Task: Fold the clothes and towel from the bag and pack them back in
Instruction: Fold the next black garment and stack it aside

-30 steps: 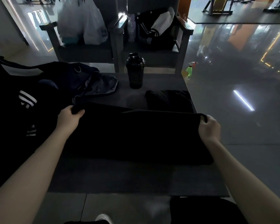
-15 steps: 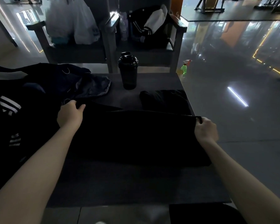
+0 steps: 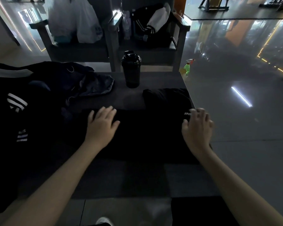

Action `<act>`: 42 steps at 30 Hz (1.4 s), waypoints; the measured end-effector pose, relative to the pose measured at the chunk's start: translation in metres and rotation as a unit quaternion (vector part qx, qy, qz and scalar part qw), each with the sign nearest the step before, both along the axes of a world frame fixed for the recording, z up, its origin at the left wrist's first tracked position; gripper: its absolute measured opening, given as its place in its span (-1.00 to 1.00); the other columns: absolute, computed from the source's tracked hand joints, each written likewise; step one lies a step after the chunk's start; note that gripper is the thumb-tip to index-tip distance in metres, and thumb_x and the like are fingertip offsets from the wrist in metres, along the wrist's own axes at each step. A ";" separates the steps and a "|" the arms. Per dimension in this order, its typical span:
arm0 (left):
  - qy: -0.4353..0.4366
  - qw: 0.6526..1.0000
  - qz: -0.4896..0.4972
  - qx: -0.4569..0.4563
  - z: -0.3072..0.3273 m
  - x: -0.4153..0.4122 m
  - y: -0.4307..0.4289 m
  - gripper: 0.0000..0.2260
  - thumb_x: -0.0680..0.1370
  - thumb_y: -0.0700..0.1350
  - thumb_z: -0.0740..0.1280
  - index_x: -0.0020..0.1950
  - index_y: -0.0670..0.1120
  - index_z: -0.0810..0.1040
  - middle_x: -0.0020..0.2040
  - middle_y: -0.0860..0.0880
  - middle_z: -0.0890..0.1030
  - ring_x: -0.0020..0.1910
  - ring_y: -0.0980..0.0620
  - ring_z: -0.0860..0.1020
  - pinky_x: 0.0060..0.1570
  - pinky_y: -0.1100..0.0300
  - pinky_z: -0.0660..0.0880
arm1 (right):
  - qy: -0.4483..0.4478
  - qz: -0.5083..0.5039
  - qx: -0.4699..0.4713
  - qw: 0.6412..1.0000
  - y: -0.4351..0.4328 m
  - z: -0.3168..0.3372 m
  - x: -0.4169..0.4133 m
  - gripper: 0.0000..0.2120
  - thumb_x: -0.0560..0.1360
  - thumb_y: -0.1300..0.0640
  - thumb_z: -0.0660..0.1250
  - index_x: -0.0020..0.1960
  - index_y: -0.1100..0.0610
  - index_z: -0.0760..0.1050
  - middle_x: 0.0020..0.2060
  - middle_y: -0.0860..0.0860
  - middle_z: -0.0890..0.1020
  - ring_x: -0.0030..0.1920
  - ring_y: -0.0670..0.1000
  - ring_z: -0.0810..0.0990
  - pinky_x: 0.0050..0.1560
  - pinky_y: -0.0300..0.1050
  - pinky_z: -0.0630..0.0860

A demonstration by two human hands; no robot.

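Black garment (image 3: 145, 137) on table (image 3: 162, 80); left hand (image 3: 101, 126) flat on it, fingers straight; right hand (image 3: 196, 128) loosely spread at right edge, contact unclear; striped bag (image 3: 15, 111) left edge, contents too dark.

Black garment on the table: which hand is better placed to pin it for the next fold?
Left, likely. The left hand lies flat on the black garment, fingers straight. The right hand sits at its right edge, fingers spread; contact unclear.

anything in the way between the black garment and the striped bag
Nothing visible: the black garment lies right beside the striped bag; the shaker bottle stands farther back, off that path.
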State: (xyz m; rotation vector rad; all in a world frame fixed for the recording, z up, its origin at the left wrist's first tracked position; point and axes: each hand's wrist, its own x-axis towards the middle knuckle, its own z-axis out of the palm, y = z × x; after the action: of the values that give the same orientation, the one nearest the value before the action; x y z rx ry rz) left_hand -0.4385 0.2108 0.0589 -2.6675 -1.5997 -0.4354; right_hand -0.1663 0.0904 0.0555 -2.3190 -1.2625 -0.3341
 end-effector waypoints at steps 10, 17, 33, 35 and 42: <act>0.066 0.975 0.067 -0.202 -0.037 -0.018 -0.043 -0.45 0.61 0.23 -0.11 0.57 0.06 -0.07 0.57 0.05 -0.16 0.54 0.00 -0.21 0.45 -0.16 -0.26 | 0.079 0.161 -0.263 0.948 -0.028 -0.037 -0.054 -0.39 0.57 -0.28 -0.09 0.54 -0.08 -0.10 0.54 -0.07 -0.12 0.53 0.04 -0.23 0.45 0.18 -0.28; 0.079 0.976 0.111 -0.172 -0.035 -0.048 -0.084 -0.42 0.59 0.28 -0.13 0.56 0.09 -0.04 0.58 0.00 -0.09 0.54 -0.03 -0.16 0.44 -0.15 -0.29 | 0.066 0.200 -0.286 0.935 -0.051 -0.032 -0.060 -0.38 0.57 -0.28 -0.09 0.55 -0.09 -0.11 0.54 -0.08 -0.15 0.52 0.02 -0.26 0.44 0.17 -0.29; -0.001 0.925 0.332 -0.184 -0.023 -0.093 -0.105 -0.37 0.58 0.27 0.03 0.52 -0.07 0.11 0.50 -0.18 0.19 0.46 -0.20 0.15 0.37 -0.18 0.15 | 0.068 0.199 -0.300 0.931 -0.068 -0.029 -0.070 -0.38 0.58 -0.27 -0.09 0.55 -0.06 -0.12 0.54 -0.06 -0.16 0.52 0.03 -0.24 0.46 0.18 -0.26; -0.017 0.909 0.380 -0.171 -0.017 -0.100 -0.110 -0.37 0.55 0.24 0.17 0.43 -0.19 0.26 0.38 -0.22 0.36 0.36 -0.21 0.28 0.28 -0.11 0.28 | 0.067 0.200 -0.300 0.930 -0.070 -0.029 -0.071 -0.38 0.58 -0.27 -0.09 0.55 -0.05 -0.12 0.54 -0.05 -0.16 0.53 0.04 -0.24 0.46 0.18 -0.26; -0.300 0.805 0.384 -0.338 0.006 -0.116 -0.091 -0.48 0.43 -0.09 0.48 0.26 -0.34 0.43 0.19 -0.24 0.54 0.16 -0.23 0.52 0.05 0.08 0.47 | 0.068 0.198 -0.314 0.926 -0.072 -0.028 -0.077 -0.37 0.58 -0.28 -0.11 0.55 -0.06 -0.15 0.54 -0.05 -0.17 0.52 0.05 -0.25 0.46 0.19 -0.26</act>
State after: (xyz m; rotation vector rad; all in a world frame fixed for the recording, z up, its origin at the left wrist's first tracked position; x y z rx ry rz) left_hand -0.5546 0.1200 0.0648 -1.9072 -3.3409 -0.8272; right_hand -0.2430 0.0189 0.0276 -2.4207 -1.9243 0.4248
